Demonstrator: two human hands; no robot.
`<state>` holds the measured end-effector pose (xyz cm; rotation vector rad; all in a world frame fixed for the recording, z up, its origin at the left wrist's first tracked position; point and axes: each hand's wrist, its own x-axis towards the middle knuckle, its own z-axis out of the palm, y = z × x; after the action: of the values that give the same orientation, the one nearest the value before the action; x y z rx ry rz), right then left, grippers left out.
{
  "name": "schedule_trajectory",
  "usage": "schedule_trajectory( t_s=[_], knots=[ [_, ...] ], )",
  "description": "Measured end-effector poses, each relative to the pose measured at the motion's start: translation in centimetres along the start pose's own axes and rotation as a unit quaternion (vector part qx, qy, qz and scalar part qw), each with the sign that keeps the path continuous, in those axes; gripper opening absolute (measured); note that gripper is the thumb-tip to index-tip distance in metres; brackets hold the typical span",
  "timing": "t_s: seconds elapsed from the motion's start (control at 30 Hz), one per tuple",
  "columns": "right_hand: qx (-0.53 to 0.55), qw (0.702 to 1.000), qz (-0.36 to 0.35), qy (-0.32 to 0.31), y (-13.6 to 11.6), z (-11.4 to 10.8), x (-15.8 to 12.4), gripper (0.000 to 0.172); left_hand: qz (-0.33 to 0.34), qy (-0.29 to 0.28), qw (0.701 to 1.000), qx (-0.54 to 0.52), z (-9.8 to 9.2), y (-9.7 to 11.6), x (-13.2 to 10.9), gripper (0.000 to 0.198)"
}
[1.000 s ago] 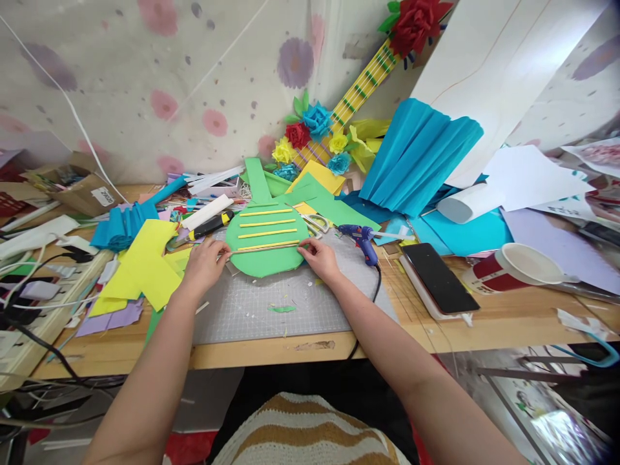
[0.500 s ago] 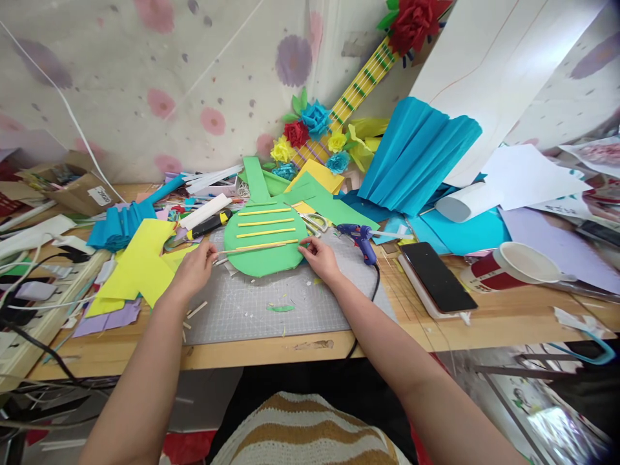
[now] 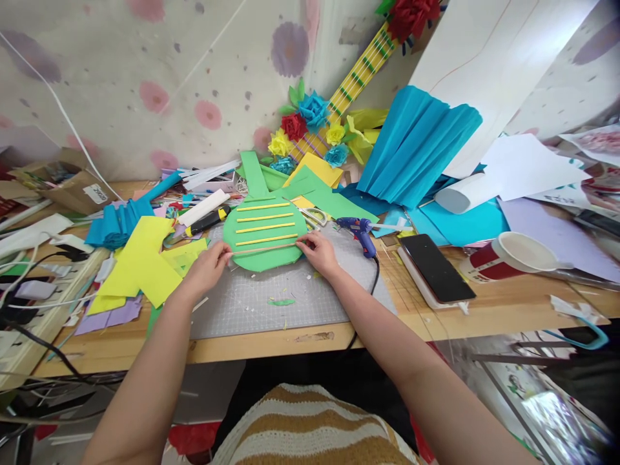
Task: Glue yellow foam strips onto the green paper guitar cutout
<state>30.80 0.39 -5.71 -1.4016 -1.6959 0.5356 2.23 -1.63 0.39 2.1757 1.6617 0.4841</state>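
Observation:
A round green paper piece (image 3: 266,259) with a straight green neck (image 3: 254,174) lies on the grey cutting mat (image 3: 261,307). Several yellow strips (image 3: 265,227) run across it in parallel rows. My left hand (image 3: 209,266) pinches one end of a thin, light brown strip (image 3: 264,248), at the left edge of the green piece. At the right edge, my right hand (image 3: 318,254) pinches the strip's other end. Stretched between my fingertips, the strip lies just below the lowest yellow row; whether it touches the paper I cannot tell.
A blue glue gun (image 3: 359,234) lies right of the mat, its cord trailing forward. Beyond it are a phone (image 3: 436,268) and a paper cup (image 3: 513,258). Yellow paper (image 3: 138,258) and a cutter knife (image 3: 208,221) lie left. A flower-decorated paper guitar (image 3: 358,81) leans behind.
My left hand has moved right, closer to the green piece. The thin strip has come slightly down, away from the lowest yellow row. The camera view has shifted a little.

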Motion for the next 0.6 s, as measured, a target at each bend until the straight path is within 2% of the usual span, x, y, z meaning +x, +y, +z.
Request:
schedule_trajectory(
  t_s=[0.1, 0.23, 0.6],
  knots=[
    [0.005, 1.000, -0.001, -0.010, 0.0, 0.0, 0.0, 0.011, 0.000, 0.034, 0.999, 0.017, 0.2, -0.1, 0.3, 0.015],
    [0.020, 1.000, 0.004, -0.014, 0.1, 0.1, 0.2, 0.009, 0.037, 0.094, 0.994, 0.052, 0.0, -0.4, 0.5, 0.012],
    [0.035, 0.999, 0.012, -0.012, 0.2, 0.1, 0.3, 0.009, 0.052, 0.103, 0.990, 0.076, 0.9, 1.1, 0.5, 0.014]
  ],
)
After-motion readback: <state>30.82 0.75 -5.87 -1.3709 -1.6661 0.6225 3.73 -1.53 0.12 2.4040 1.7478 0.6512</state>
